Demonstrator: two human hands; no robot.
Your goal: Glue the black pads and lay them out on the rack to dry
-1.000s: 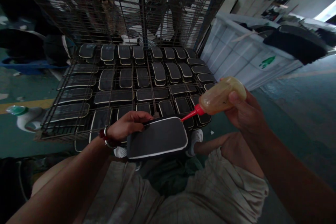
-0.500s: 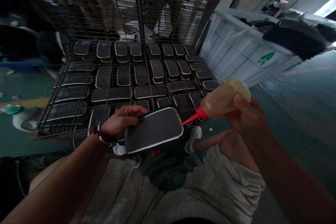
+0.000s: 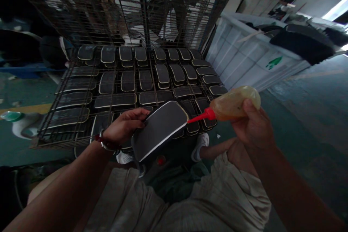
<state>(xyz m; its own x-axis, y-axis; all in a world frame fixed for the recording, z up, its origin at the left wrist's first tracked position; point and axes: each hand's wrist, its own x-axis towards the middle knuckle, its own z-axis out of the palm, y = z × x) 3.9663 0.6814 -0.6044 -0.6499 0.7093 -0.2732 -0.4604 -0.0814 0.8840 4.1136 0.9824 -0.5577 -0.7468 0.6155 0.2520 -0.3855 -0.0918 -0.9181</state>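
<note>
My left hand [image 3: 130, 123] grips the left side of a dark rounded-rectangular panel [image 3: 161, 128], its thumb on top and other fingers partly hidden beneath. A pale line of glue runs along the panel's near and right edges. The panel is tilted, with its right end farther from me. In my right hand [image 3: 252, 127] is a soft translucent squeeze bottle [image 3: 231, 105] of amber liquid, lying nearly level. Its red nozzle [image 3: 199, 116] points left, and the tip meets the panel's right corner.
A wire rack [image 3: 111, 98] holds rows of similar pale-edged dark panels in front of me. Behind it stands upright wire mesh [image 3: 144, 11]. A white bin [image 3: 239, 50] with dark material is at right, a white jug with a green cap [image 3: 25, 121] at left.
The panel has turned in my left hand, its right end swinging away from me and its near corner shifting right. The nozzle tip has followed the corner slightly away from me.
</note>
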